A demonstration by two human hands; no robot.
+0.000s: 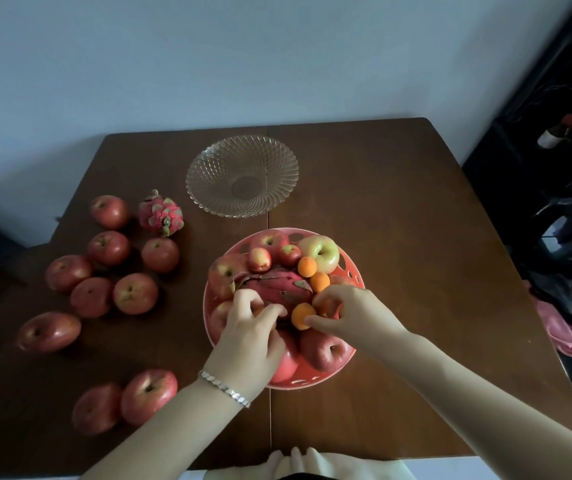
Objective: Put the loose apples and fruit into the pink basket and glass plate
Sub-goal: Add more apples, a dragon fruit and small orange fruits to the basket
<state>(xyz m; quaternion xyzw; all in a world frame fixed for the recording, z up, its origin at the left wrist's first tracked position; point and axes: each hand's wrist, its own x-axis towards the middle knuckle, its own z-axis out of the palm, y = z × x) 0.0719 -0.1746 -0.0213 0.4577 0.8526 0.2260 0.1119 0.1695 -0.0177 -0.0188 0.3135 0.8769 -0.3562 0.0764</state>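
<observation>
- Dark brown wooden table [398,209]; a seam runs down its middle.
- Round pink plastic basket with perforated wall [353,268] sits near table centre, heaped with fruit: red apples, one yellow-green apple [321,252] at the far right, a pink dragon fruit [277,284] lying across the middle, several small orange round fruits.
- My left hand [248,336], silver bracelet [223,389] on the wrist, reaches into the basket's near-left side. Fingers curled down onto the fruit beside the dragon fruit; cannot tell whether they have hold of anything.
- My right hand [350,315] comes in from the right. Fingertips pinched on a small orange fruit [301,316] at basket centre; another orange fruit sits partly under the fingers just behind it.
- Clear cut-glass plate with scalloped rim [204,161] stands beyond the basket, near the table's far edge, apart from it. Nothing lies in it.
- Loose on the table, left of the basket: nine red apples. Cluster of six [135,293] at mid-left, one alone [48,331] further left, a touching pair [148,395] nearest me.
- Second, smaller pink dragon fruit [160,213] lies loose at the far end of the cluster, between the apples and the glass plate.
</observation>
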